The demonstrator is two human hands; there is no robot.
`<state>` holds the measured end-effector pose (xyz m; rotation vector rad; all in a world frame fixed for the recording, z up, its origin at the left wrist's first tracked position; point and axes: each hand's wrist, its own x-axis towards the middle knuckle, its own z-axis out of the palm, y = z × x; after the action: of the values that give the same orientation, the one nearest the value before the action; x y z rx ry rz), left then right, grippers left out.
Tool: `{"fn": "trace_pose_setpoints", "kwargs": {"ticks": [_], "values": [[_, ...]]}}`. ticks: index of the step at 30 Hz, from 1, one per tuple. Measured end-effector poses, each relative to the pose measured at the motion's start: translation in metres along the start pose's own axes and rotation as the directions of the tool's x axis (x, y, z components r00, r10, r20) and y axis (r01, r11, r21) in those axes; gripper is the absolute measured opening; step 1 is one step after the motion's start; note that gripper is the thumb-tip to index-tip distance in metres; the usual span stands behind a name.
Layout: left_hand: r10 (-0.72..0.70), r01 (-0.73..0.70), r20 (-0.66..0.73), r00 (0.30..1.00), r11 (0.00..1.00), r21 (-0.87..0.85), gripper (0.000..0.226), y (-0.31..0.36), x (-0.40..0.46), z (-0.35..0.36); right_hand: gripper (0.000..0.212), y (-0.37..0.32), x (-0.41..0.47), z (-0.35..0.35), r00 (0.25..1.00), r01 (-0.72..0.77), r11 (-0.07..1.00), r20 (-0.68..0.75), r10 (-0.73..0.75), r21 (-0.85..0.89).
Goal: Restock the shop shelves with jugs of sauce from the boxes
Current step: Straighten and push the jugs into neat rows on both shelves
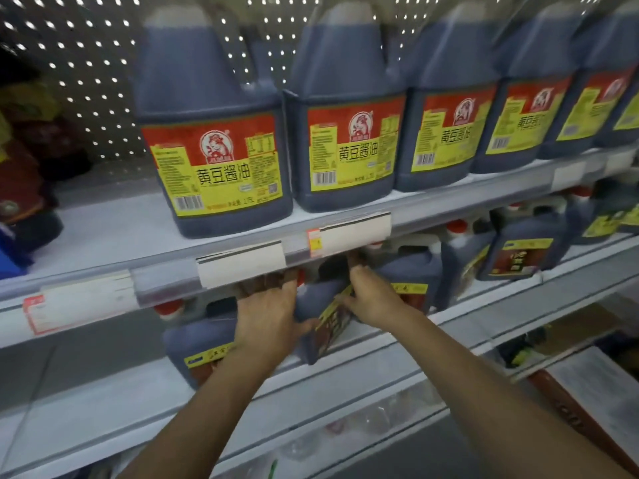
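A dark jug of sauce [320, 321] with a yellow-edged label sits at the front of the middle shelf [380, 344], turned at an angle. My left hand [268, 314] presses flat against its left side and my right hand [368, 297] holds its right side. Its cap is hidden behind the shelf edge above. Another dark jug [195, 344] stands just to its left, partly behind my left wrist. More jugs with red caps [527, 248] line the same shelf to the right.
The upper shelf [114, 233] carries a row of large jugs with red and yellow labels [214, 160], with bare room at its left end. Price tag strips [242, 267] hang along its front edge. A cardboard box [587, 402] sits low right.
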<state>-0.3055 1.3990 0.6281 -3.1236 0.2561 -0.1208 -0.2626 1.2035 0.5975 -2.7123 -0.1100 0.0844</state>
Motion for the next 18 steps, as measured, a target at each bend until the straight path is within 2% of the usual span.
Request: {"fn": "trace_pose_setpoints", "kwargs": {"ticks": [3,8,11,15,18], "values": [[-0.091,0.089,0.071,0.993,0.995,0.037,0.079,0.012,0.005,0.000,0.051,0.006,0.013,-0.003,0.996,0.064,0.998,0.056,-0.063,-0.017],[-0.081,0.082,-0.039,0.996,0.996,0.045,0.072,0.000,0.004,0.008,0.057,0.015,0.015,0.001,0.990,0.137,0.990,0.019,-0.137,0.015],[-0.083,0.083,-0.016,0.996,0.996,0.037,0.069,-0.014,0.004,0.015,0.062,0.015,0.009,0.012,0.982,0.187,0.980,-0.041,-0.185,0.063],[-0.048,0.048,-0.010,0.999,0.999,-0.024,0.072,-0.025,0.005,0.016,0.070,0.013,0.004,0.020,0.979,0.183,0.979,-0.109,-0.173,0.093],[-0.018,0.017,-0.010,1.000,0.999,-0.039,0.075,-0.033,0.005,0.018,0.071,0.006,-0.005,0.029,0.981,0.124,0.989,-0.161,-0.110,0.080]]}}
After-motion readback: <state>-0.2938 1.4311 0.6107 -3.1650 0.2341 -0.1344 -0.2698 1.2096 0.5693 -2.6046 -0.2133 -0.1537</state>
